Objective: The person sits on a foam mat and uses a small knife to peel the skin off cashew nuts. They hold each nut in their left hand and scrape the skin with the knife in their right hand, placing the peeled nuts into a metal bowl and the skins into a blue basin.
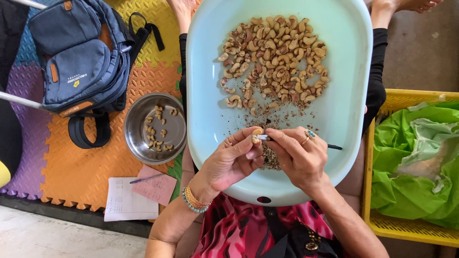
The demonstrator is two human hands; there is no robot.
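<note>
Left hand (229, 160) pinches a cashew (257, 135); right hand (297, 155) grips a small knife (330, 146) over the pale-blue tub (349, 95).

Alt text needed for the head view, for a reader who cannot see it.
Seen from above, a left hand holds a cashew while the right hand works at it with a small knife, over a pale blue tub of unpeeled nuts. A steel bowl of peeled ones sits left, beside a blue backpack.

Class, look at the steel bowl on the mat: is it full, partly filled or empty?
Partly filled. The steel bowl holds only a scattering of pale cashew kernels; most of its shiny bottom shows bare between them.
</note>
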